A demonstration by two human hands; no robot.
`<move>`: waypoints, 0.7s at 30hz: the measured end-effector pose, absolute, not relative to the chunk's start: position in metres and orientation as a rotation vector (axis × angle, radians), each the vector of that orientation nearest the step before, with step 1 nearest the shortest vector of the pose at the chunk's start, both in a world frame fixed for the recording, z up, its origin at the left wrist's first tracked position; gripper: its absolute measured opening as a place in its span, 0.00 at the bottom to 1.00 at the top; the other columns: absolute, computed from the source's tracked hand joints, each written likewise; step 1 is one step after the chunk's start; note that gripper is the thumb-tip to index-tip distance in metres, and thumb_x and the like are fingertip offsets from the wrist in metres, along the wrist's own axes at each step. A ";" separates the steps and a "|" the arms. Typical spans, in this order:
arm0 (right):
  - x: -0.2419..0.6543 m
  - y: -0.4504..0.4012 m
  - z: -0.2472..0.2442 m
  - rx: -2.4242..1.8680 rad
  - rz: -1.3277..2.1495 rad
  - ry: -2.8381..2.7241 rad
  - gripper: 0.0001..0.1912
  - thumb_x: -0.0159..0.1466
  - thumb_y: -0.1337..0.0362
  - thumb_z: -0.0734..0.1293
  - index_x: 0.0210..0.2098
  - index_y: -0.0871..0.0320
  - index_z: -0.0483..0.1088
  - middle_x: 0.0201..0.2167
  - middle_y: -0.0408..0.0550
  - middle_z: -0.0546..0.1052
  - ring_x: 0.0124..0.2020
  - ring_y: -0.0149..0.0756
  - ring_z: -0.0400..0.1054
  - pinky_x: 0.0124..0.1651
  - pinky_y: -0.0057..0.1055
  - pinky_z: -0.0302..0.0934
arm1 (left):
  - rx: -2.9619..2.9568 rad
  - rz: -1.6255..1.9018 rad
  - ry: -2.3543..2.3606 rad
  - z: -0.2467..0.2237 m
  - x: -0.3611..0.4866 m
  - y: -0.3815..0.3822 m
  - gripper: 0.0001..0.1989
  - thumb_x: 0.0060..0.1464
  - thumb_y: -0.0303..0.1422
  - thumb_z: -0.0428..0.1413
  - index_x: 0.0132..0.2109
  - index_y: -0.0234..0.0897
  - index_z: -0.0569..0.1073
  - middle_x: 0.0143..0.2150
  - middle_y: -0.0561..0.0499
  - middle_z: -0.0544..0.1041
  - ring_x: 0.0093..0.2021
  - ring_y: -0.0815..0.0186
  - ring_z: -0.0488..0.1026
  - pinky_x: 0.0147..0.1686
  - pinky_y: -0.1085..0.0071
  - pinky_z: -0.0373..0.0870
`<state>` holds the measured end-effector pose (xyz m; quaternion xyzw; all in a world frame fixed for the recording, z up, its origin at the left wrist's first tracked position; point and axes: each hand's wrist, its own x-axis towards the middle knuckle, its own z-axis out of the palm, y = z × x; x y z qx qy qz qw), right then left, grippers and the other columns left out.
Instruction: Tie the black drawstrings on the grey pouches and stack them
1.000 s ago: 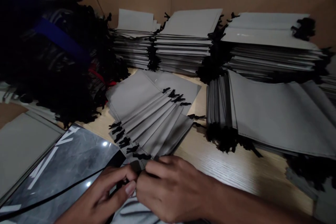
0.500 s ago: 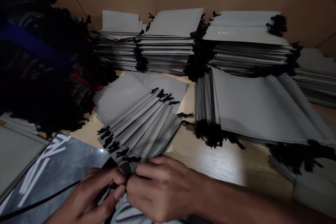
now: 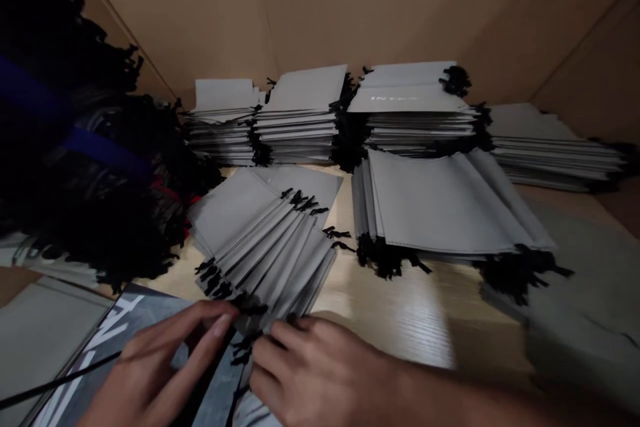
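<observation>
A fanned row of grey drawstring pouches (image 3: 260, 240) lies on the table just beyond my hands, with black cord ends at both sides. My right hand (image 3: 305, 367) curls over a grey pouch (image 3: 255, 410) and touches its black cord ends (image 3: 243, 347). My left hand (image 3: 165, 360) lies to the left with fingers extended, and a long black cord (image 3: 65, 380) runs out from under it. Whether that hand grips the cord is hidden.
Several stacks of grey pouches (image 3: 300, 127) stand at the back and right on the wooden table (image 3: 400, 307). A heap of black cords (image 3: 85, 180) with blue and red straps rises at left. A glossy dark printed board (image 3: 145, 307) lies at lower left. Cardboard (image 3: 350, 13) walls the back.
My hands have come apart, the left one moving leftward from the right. The view has tilted upward, so the stacks sit lower and more of the cardboard shows.
</observation>
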<state>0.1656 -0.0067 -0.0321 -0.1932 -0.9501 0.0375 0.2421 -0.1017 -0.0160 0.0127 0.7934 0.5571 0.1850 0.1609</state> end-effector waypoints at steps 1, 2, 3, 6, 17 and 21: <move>0.166 -0.010 -0.031 -0.556 0.110 -2.623 0.06 0.72 0.63 0.72 0.41 0.58 0.72 0.38 0.45 0.72 0.37 0.40 0.65 0.26 0.37 0.60 | 2.266 0.591 1.599 0.018 -0.090 -0.004 0.15 0.70 0.48 0.56 0.51 0.48 0.81 0.44 0.53 0.88 0.41 0.60 0.87 0.39 0.75 0.83; 0.166 -0.012 -0.030 -0.592 0.107 -2.628 0.06 0.71 0.63 0.73 0.41 0.58 0.72 0.38 0.45 0.72 0.37 0.40 0.65 0.26 0.37 0.60 | 2.258 0.625 1.609 0.020 -0.078 0.008 0.14 0.71 0.48 0.56 0.53 0.47 0.80 0.45 0.52 0.87 0.41 0.60 0.86 0.39 0.74 0.82; 0.166 -0.015 -0.029 -0.630 0.096 -2.621 0.07 0.71 0.64 0.73 0.41 0.58 0.72 0.37 0.45 0.72 0.36 0.40 0.65 0.26 0.37 0.60 | 2.298 0.683 1.578 0.021 -0.066 0.020 0.13 0.71 0.47 0.56 0.52 0.46 0.79 0.43 0.52 0.86 0.38 0.61 0.84 0.38 0.73 0.81; 0.169 -0.023 -0.024 -0.752 0.072 -2.565 0.08 0.70 0.64 0.74 0.41 0.58 0.71 0.39 0.45 0.74 0.38 0.41 0.67 0.26 0.37 0.60 | 2.477 0.625 1.550 0.015 -0.042 0.053 0.15 0.73 0.45 0.52 0.55 0.41 0.76 0.51 0.44 0.81 0.51 0.55 0.80 0.54 0.62 0.78; 0.191 -0.043 -0.024 -1.379 0.217 -2.129 0.11 0.75 0.65 0.65 0.54 0.59 0.73 0.53 0.56 0.76 0.52 0.51 0.70 0.54 0.47 0.70 | 2.563 0.112 1.787 0.016 -0.030 0.097 0.34 0.61 0.35 0.56 0.71 0.29 0.64 0.64 0.30 0.78 0.64 0.40 0.77 0.62 0.49 0.73; 0.187 -0.040 -0.036 -1.396 0.172 -2.152 0.11 0.73 0.65 0.67 0.54 0.60 0.74 0.50 0.56 0.77 0.50 0.49 0.70 0.53 0.45 0.69 | 2.622 -0.017 1.853 0.018 -0.019 0.100 0.32 0.64 0.33 0.55 0.71 0.26 0.64 0.60 0.27 0.81 0.62 0.39 0.79 0.60 0.50 0.72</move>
